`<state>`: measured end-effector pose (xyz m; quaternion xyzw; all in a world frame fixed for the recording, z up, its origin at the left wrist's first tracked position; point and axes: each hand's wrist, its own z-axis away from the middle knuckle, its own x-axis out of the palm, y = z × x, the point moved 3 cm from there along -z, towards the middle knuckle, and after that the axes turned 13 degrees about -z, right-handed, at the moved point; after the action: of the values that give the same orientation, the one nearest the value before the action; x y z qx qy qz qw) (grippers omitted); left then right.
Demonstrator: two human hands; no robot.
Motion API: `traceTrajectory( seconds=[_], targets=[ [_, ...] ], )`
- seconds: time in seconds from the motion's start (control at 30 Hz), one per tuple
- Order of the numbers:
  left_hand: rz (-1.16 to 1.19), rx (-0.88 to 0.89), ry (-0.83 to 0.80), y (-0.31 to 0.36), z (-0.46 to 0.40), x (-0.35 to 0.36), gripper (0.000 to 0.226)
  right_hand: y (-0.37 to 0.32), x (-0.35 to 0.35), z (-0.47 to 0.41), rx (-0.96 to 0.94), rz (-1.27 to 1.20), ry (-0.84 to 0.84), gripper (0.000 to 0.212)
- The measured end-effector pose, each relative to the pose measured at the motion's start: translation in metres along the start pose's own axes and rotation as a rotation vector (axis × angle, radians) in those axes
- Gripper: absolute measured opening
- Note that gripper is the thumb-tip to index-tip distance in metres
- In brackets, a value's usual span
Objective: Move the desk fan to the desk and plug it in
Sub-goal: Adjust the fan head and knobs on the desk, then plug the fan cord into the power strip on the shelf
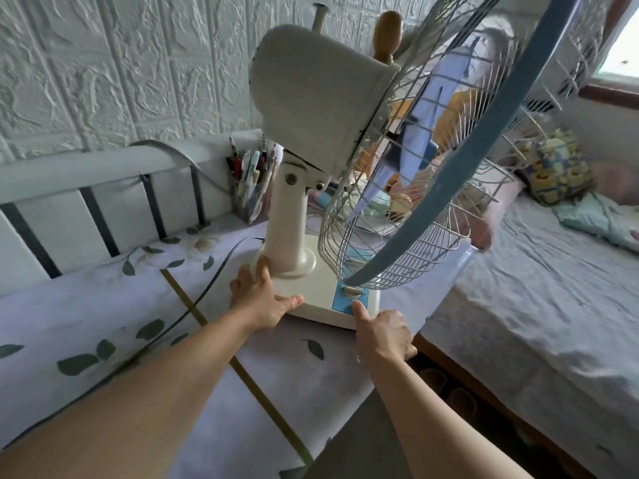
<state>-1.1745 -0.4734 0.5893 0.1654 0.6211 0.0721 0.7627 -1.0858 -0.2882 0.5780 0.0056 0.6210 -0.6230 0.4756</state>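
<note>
Both hands, left hand [261, 299] and right hand [383, 331], grip the desk fan [311, 98] base on the desk [103, 323].

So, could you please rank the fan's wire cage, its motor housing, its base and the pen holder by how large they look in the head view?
1. Wire cage, though it is nearest the camera.
2. Motor housing.
3. Base, partly covered by the left hand and right hand.
4. Pen holder, partly hidden and farther back.

Both hands [262, 299] grip the fan base [311, 288] — seemingly on the desk [103, 323].
</note>
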Motion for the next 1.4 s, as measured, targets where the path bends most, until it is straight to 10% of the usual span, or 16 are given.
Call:
traceTrajectory(
  seconds=[0.6, 0.83, 1.07, 1.4],
  targets=[
    [0.069, -0.040, -0.105, -0.001, 0.028, -0.006, 0.107, -0.007, -0.013, 0.033, -0.058, 0.067, -0.061, 0.059],
    [0.052, -0.144, 0.050, -0.034, 0.050, -0.055, 0.088, -0.039, -0.003, 0.102, -0.105, -0.072, -0.276, 0.064],
    [0.090, -0.258, -0.171, -0.069, 0.026, -0.059, 0.064, -0.063, 0.022, 0.122, -0.121, -0.153, -0.357, 0.074],
    [0.373, -0.253, -0.127, -0.107, 0.081, -0.096, 0.029, -0.095, 0.038, 0.161, -0.191, 0.047, -0.505, 0.043]
  ],
)
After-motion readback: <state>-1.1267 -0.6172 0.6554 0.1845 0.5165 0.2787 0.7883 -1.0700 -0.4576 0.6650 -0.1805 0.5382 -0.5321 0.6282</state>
